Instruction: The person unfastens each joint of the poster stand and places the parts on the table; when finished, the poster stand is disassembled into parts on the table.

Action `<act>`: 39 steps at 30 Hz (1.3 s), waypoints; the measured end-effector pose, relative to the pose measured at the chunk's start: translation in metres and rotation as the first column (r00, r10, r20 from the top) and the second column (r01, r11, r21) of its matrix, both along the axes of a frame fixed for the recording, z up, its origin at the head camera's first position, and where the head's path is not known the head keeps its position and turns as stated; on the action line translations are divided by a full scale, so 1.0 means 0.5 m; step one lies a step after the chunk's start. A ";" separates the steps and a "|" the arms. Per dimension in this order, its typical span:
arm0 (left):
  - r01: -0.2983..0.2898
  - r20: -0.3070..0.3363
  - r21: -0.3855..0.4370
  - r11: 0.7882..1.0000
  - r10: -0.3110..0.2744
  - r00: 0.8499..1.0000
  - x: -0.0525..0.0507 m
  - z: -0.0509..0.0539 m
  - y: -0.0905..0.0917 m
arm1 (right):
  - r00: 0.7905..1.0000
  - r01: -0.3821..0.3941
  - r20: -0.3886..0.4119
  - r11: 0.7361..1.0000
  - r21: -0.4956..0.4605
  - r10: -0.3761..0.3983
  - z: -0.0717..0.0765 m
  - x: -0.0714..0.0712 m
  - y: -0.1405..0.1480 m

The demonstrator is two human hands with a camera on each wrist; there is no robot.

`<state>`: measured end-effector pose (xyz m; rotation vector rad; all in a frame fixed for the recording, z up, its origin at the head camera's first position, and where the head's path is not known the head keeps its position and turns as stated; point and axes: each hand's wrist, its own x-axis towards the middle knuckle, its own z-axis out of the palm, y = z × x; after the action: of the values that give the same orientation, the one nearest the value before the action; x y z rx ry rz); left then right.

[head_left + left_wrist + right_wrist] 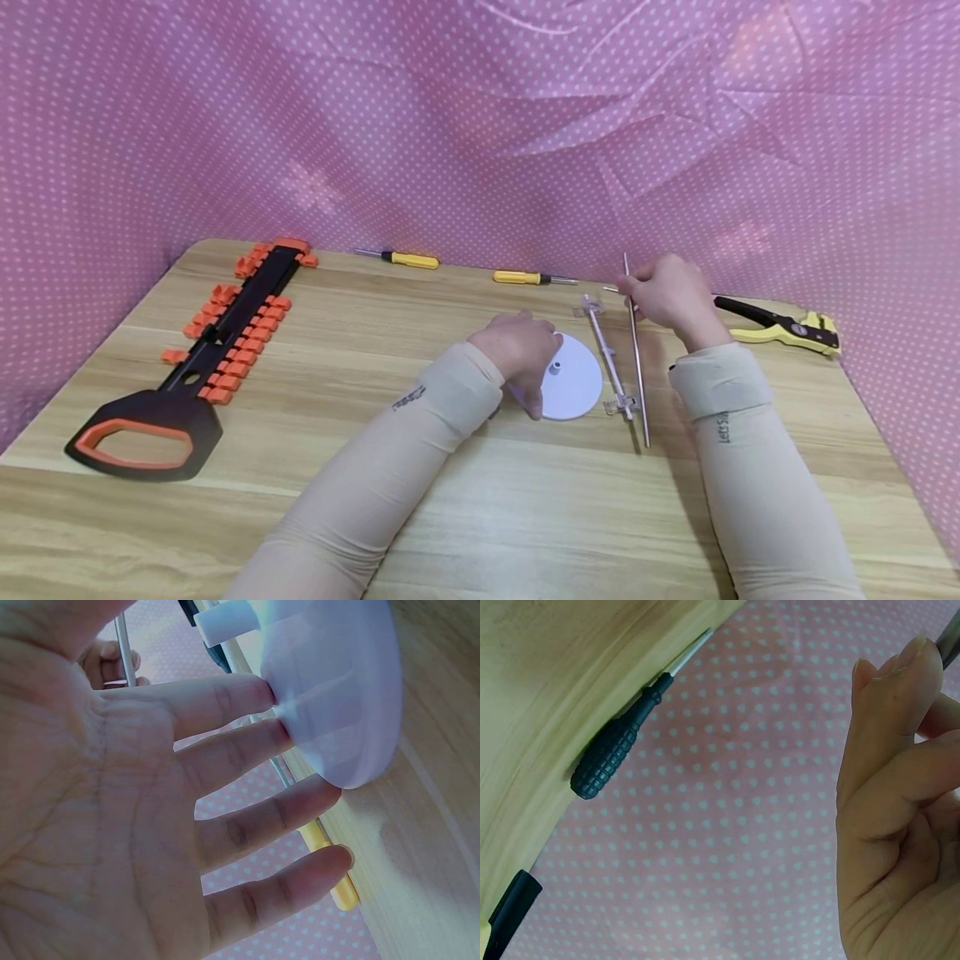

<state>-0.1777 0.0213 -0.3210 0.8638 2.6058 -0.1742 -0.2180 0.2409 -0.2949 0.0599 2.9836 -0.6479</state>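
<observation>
A round white disc (573,379) with a short post at its middle lies near the middle of the table. My left hand (519,350) is over its left side. In the left wrist view the fingers (247,832) are spread and nearly straight, with some fingertips against the disc's rim (375,742). My right hand (670,296) pinches a thin metal rod (637,358) near its upper end, and the rod slants down toward me. Just left of the rod is a slim white bar (609,354) with clear plastic pieces at both ends.
Two yellow-handled screwdrivers (414,261) lie along the back edge. A dark-handled screwdriver (611,754) is also at that edge. Yellow-and-black pliers (787,327) lie at the right. A black holder with orange clips (142,417) spans the left side. Pink dotted cloth (465,150) surrounds the table.
</observation>
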 end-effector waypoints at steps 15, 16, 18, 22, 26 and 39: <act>-0.002 0.005 -0.001 1.000 0.002 1.000 0.000 0.000 0.001 | 0.999 -0.033 0.026 0.999 0.030 0.032 -0.020 -0.007 -0.001; -0.003 0.004 0.000 1.000 0.003 1.000 0.000 0.000 0.001 | 0.999 -0.035 0.028 0.999 0.032 0.034 -0.021 -0.008 -0.001; -0.001 0.002 0.001 1.000 0.001 1.000 0.000 0.000 0.001 | 0.999 -0.039 0.035 0.999 0.036 0.038 -0.023 -0.009 0.000; 0.004 -0.004 0.000 1.000 -0.004 1.000 0.000 -0.001 0.000 | 0.997 -0.058 0.057 0.997 0.053 0.055 -0.026 -0.011 0.002; 0.008 -0.009 0.000 1.000 -0.008 1.000 -0.001 -0.001 -0.001 | 0.996 -0.066 0.068 0.996 0.062 0.062 -0.029 -0.011 0.004; 0.005 -0.003 0.002 1.000 -0.005 1.000 -0.002 -0.001 0.000 | 0.995 -0.085 0.052 0.995 0.059 0.082 -0.035 -0.012 0.005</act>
<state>-0.1789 0.0212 -0.3215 0.8707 2.6073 -0.1749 -0.2238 0.2433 -0.3126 -0.0442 2.9395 -0.5381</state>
